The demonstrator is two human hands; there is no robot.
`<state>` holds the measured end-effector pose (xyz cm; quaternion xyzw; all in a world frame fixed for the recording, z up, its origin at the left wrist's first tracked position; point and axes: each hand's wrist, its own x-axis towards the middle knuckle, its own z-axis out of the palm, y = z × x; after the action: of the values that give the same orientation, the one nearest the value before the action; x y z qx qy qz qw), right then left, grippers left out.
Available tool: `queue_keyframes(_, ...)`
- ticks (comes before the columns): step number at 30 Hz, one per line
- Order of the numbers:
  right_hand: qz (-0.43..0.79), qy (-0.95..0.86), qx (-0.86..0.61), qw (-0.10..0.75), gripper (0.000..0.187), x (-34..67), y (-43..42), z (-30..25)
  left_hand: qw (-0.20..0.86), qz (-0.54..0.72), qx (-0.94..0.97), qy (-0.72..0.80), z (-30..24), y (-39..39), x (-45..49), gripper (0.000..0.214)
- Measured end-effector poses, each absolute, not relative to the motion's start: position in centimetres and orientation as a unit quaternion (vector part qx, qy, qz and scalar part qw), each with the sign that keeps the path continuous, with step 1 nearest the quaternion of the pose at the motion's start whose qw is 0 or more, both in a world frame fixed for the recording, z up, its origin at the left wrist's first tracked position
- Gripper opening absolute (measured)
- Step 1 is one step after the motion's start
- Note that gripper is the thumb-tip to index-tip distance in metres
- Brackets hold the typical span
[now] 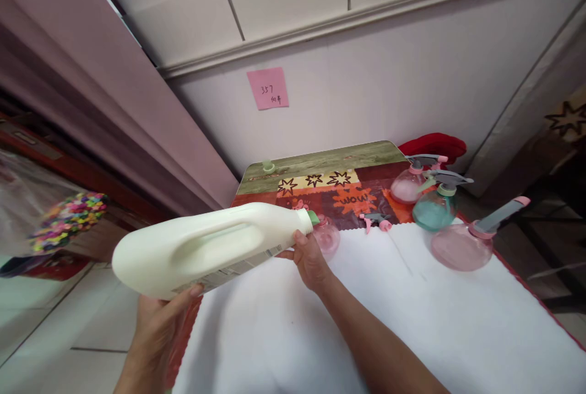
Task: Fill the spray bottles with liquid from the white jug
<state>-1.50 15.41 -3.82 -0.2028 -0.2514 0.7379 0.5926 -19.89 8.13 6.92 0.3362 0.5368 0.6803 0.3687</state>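
Note:
My left hand grips the base of a large white jug with a moulded handle, tipped on its side with its green neck toward a small pink round bottle that has no top on it. My right hand cups the jug's underside near the neck, fingers wrapped under it. The jug's mouth sits right at the pink bottle's opening. The bottle stands at the far edge of a white towel spread over the table.
A loose pink-and-grey spray head lies by the towel's edge. Three spray bottles stand at right: pink, teal, pink. A green cap rests on the table's far end. The wall bears a pink note.

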Motion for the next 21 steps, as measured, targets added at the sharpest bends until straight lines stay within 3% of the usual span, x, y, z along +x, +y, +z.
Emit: queue_keyframes(21, 0.748, -0.239, -0.189, 0.59, 0.066, -1.4, 15.3, -3.4, 0.317, 0.639, 0.405, 0.572, 5.8, 8.4, -22.9, 0.078)
